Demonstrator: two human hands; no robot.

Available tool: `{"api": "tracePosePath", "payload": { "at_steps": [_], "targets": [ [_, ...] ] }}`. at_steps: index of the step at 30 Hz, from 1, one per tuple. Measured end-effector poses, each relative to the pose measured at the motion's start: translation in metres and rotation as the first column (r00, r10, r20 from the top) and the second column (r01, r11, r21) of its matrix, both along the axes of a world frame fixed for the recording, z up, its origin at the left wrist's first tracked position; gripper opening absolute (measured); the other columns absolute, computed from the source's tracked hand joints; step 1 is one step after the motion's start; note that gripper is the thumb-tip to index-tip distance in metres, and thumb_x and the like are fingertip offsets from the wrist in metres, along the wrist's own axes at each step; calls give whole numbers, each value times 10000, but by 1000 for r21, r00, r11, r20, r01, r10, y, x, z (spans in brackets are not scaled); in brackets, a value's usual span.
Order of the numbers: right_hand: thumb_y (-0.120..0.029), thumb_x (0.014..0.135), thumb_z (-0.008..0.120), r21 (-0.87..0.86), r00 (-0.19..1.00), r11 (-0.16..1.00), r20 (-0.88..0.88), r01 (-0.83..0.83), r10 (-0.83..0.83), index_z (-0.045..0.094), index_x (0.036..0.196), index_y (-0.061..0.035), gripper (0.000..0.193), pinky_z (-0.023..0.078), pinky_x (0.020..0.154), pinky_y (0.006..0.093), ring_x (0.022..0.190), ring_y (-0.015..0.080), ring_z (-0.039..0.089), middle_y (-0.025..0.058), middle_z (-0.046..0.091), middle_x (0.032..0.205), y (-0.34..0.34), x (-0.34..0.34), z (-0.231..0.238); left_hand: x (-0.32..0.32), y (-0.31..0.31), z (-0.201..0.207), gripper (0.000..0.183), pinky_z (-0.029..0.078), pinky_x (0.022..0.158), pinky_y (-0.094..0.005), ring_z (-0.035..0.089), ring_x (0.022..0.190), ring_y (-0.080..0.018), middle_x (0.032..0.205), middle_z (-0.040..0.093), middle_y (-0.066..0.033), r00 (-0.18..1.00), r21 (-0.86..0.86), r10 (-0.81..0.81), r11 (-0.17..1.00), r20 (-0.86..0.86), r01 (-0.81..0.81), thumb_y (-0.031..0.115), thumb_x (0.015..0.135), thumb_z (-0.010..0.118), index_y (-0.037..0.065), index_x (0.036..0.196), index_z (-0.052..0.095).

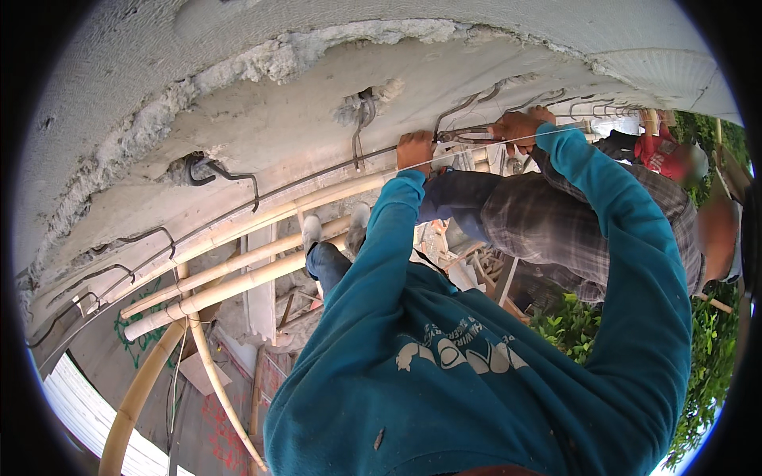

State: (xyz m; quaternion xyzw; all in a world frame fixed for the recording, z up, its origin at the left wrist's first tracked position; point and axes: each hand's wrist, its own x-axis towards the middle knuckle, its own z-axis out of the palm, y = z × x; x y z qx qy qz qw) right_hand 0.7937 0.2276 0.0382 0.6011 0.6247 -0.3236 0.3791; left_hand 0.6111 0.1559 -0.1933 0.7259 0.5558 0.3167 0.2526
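A long thin steel bar (305, 181) runs along the concrete wall, crossing several bent steel hooks that stick out of it. My left hand (415, 151) is closed round this bar, just left of a protruding hook (456, 111). Beside it, my right hand (517, 128) grips the handles of dark pincers (470, 136), whose jaws lie near the bar and hook close to my left hand. A thin pale line passes in front of the tool. Another hand (543, 113) shows just beyond my right hand; whose it is cannot be made out clearly.
Bamboo poles (238, 297) form scaffolding below the wall, with my shoes (312, 232) near them. A co-worker in a plaid shirt (548, 214) bends close on my right; another person in red (657, 154) is farther along. Timber debris (504, 278) and green leaves (567, 325) lie below.
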Motion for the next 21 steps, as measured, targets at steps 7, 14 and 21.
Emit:
{"api": "tracePosePath", "payload": {
  "at_steps": [7,14,21],
  "targets": [
    [-321,826,667,514,632,479,172,-712,755,537,1264,-176,479,471,744,492,833,283,639,73,625,961,-40,-8,20,-2,-1,1,223,483,789,-412,632,871,-272,917,672,-59,1000,32,14,999,12,-15,309,799,676,134,937,678],
    [-243,845,635,432,574,445,233,-785,785,524,1289,-69,489,517,725,425,949,246,608,85,598,1027,-29,-11,23,-5,1,-2,225,492,788,-406,634,861,-283,915,669,-64,1000,50,19,999,19,-20,315,805,658,130,933,668],
    [-255,905,543,248,592,542,227,-803,773,512,1274,-103,400,525,860,422,1041,267,608,138,608,1044,-3,0,10,-7,-2,7,226,486,804,-399,641,865,-270,896,658,-74,1000,34,10,999,-13,-10,278,771,695,100,896,636]
  ]
}}
